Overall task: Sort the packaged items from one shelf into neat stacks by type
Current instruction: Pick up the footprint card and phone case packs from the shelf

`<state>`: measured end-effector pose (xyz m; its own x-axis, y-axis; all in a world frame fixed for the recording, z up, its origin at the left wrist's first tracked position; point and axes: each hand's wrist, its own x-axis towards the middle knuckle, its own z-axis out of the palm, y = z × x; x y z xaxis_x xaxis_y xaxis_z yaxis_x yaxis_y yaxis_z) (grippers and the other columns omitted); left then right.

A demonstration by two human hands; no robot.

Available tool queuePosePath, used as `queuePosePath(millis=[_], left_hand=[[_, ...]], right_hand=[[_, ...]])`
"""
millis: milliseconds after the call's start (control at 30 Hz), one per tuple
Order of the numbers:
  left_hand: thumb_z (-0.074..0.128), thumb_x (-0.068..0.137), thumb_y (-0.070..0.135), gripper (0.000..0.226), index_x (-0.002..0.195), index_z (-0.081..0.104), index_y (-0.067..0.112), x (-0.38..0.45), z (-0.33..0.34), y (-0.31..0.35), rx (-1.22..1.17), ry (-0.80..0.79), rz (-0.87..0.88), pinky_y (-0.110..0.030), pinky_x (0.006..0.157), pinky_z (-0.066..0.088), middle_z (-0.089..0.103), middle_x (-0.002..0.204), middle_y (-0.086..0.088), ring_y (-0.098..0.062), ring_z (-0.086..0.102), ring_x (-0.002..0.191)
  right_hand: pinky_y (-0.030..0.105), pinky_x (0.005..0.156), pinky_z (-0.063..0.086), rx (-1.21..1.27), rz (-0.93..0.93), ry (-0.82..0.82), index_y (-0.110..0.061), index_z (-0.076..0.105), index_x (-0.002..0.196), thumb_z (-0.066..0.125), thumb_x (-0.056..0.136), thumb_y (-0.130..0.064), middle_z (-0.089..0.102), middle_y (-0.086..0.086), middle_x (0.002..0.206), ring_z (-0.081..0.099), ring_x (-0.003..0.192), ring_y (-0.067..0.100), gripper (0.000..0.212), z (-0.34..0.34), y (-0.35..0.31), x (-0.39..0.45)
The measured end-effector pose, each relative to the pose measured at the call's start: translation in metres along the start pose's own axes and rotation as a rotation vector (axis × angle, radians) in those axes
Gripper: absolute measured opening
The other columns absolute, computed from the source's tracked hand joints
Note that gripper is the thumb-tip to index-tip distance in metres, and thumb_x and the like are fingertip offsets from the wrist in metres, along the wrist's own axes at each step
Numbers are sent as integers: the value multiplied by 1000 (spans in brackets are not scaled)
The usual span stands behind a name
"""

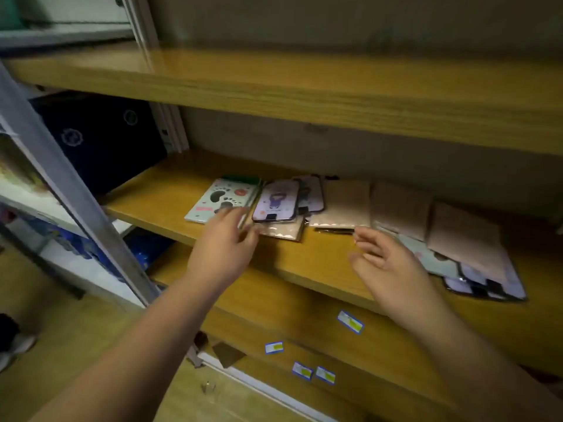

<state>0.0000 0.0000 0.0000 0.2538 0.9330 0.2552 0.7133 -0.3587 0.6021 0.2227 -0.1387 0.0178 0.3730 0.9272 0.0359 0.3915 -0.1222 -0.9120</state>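
Flat packaged items lie along a wooden shelf. At the left sits a mint-green pack with black footprints. Beside it are lilac phone-case packs on top of a beige pack. Plain beige packs spread to the right, and a loose heap of mint, lilac and beige packs lies at the far right. My left hand reaches to the front edge of the lilac and beige pile, fingers touching it. My right hand hovers open above the shelf's front, holding nothing.
An upper wooden shelf overhangs closely above. A dark blue box stands at the left behind a metal upright. A lower shelf carries several small blue-and-yellow labels. A thin dark pen-like item lies before the beige packs.
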Motion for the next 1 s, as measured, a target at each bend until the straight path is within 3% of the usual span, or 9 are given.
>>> queuePosePath(millis=[67, 167, 233, 333, 600, 733, 833, 933, 1000], left_hand=[[48, 95, 53, 54, 143, 47, 28, 32, -10, -25, 187, 102, -9, -46, 102, 46, 49, 146, -3, -26, 50, 125], [28, 89, 77, 70, 146, 38, 38, 69, -25, -64, 533, -50, -145, -51, 105, 37, 43, 153, -12, -39, 38, 136], [19, 80, 87, 81, 144, 35, 38, 75, -23, -79, 632, -158, -163, -50, 99, 42, 53, 142, -18, -42, 46, 126], [23, 77, 89, 89, 148, 29, 35, 82, -21, -83, 625, -116, -98, -47, 89, 50, 60, 129, -17, -39, 55, 116], [70, 71, 70, 90, 144, 36, 30, 100, -38, -82, 231, -36, -190, -37, 71, 51, 57, 129, -8, -28, 61, 105], [74, 85, 36, 56, 133, 48, 26, 98, -44, -85, -239, -5, -236, -16, 44, 50, 60, 97, 15, -9, 65, 78], [72, 87, 29, 42, 124, 52, 36, 87, -49, -85, -498, -10, -247, -18, 49, 55, 63, 103, 9, -16, 70, 81], [74, 84, 32, 34, 114, 59, 39, 76, -52, -83, -702, -12, -282, -35, 65, 62, 68, 107, 0, -18, 74, 87], [75, 80, 33, 37, 113, 62, 37, 70, -53, -80, -808, -16, -311, -39, 70, 63, 70, 110, 0, -19, 75, 91]], right_hand=[[29, 99, 43, 23, 16, -7, -31, 51, 140, 64, 94, -24, 57, -13, 133, 52, 123, 7, 48, 14, 1, 14], [27, 95, 43, 7, 1, 4, -40, 52, 135, 66, 93, -27, 58, -17, 132, 53, 121, 5, 47, 31, 3, 25], [27, 92, 45, -34, 6, 13, -49, 50, 133, 66, 92, -31, 57, -22, 130, 53, 119, 1, 47, 39, 5, 34], [27, 88, 47, -90, 6, 10, -55, 46, 132, 65, 91, -36, 56, -27, 128, 52, 117, -2, 49, 48, 5, 42], [30, 93, 50, -104, -21, 62, -47, 51, 133, 64, 91, -35, 58, -24, 118, 56, 110, -3, 46, 56, -3, 57], [6, 74, 46, -145, -17, 73, -31, 54, 136, 63, 92, -37, 66, -20, 102, 58, 94, -12, 45, 64, -14, 77], [8, 57, 41, -278, -17, 54, -20, 59, 130, 62, 92, -40, 68, -23, 84, 59, 80, -11, 43, 72, -27, 95], [32, 70, 55, -438, 61, 36, -12, 64, 107, 61, 87, -49, 72, 2, 74, 66, 72, 14, 42, 79, -36, 110], [34, 67, 53, -536, 101, 49, -11, 63, 95, 61, 84, -52, 70, 8, 76, 64, 70, 22, 43, 83, -39, 117]])
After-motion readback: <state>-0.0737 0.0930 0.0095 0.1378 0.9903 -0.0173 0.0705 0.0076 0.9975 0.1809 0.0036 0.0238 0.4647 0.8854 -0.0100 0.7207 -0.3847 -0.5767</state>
